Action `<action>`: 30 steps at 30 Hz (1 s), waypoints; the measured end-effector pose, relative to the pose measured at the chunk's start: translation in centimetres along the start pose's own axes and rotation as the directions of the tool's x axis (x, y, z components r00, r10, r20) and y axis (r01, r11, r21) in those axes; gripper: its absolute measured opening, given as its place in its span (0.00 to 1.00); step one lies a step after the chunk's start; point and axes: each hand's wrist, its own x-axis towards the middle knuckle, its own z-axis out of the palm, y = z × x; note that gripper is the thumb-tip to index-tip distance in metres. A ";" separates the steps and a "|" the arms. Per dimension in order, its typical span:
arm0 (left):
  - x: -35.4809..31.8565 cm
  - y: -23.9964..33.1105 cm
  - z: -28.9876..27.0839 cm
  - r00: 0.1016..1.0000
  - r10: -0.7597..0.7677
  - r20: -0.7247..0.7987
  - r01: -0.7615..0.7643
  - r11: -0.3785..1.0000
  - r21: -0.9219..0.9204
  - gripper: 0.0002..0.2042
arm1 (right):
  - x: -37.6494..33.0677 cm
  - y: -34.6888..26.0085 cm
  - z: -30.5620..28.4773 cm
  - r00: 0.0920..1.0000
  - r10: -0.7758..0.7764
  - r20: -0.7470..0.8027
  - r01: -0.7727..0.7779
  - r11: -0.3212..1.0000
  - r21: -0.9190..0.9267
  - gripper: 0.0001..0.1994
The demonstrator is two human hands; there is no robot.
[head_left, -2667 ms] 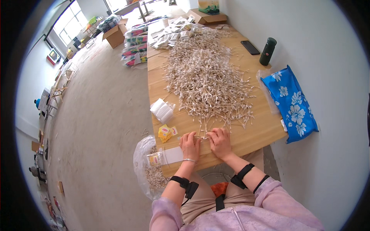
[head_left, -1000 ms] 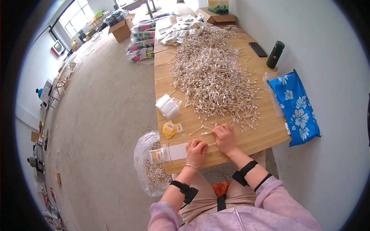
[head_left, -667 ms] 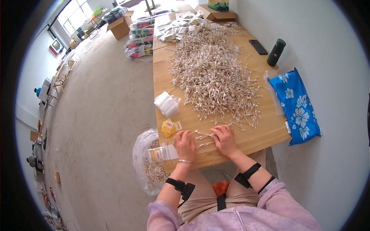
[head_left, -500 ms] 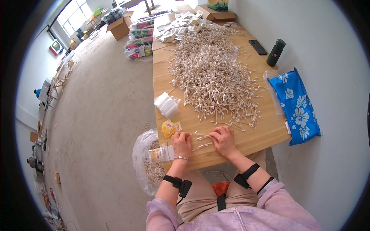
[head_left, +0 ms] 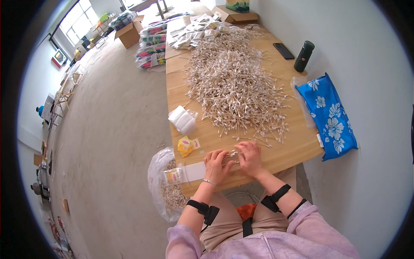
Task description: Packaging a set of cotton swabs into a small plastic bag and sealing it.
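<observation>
At the near edge of the wooden table, a few cotton swabs lie between my two hands. My left hand is closed on the swabs from the left, its thumb pointing toward the other hand. My right hand pinches them from the right, fingertips bent down. Beyond my hands spreads a big loose heap of cotton swabs. Beside my left wrist lies a flat white strip, with a filled packet of swabs at its left end. Yellow cards sit just past it.
A stack of white plastic sleeves lies by the left table edge. Below hangs a clear bag of swabs. On the right are a phone, a dark green bottle and a blue flowered pack near the wall.
My left hand has moved right, closer to my right hand, and now covers swabs that lay between them. More of the white strip shows. The view has shifted slightly.
</observation>
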 end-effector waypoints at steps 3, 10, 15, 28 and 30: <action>-0.7 0.0 -0.3 1.000 0.024 0.016 -0.024 1.000 -0.020 0.18 | -0.2 1.5 -1.5 0.994 0.074 -0.076 -0.081 0.992 -0.099 0.13; -1.2 -1.2 0.7 1.000 0.002 -0.025 -0.004 0.997 -0.074 0.14 | -0.4 3.8 -2.7 0.985 0.171 -0.013 -0.171 0.975 -0.143 0.14; -1.3 -1.3 0.7 0.996 -0.004 -0.084 -0.005 0.995 -0.102 0.10 | 0.4 2.9 -2.8 0.991 0.123 0.046 -0.116 0.985 -0.124 0.16; -1.0 -1.2 0.7 0.995 -0.026 -0.100 0.011 0.989 -0.146 0.07 | 0.6 1.7 -1.6 0.974 -0.136 0.181 0.122 0.989 0.084 0.10; -0.9 -1.1 0.6 0.993 -0.020 -0.114 0.003 0.989 -0.148 0.06 | 0.6 1.6 -1.2 0.979 -0.149 0.140 0.136 0.986 0.097 0.07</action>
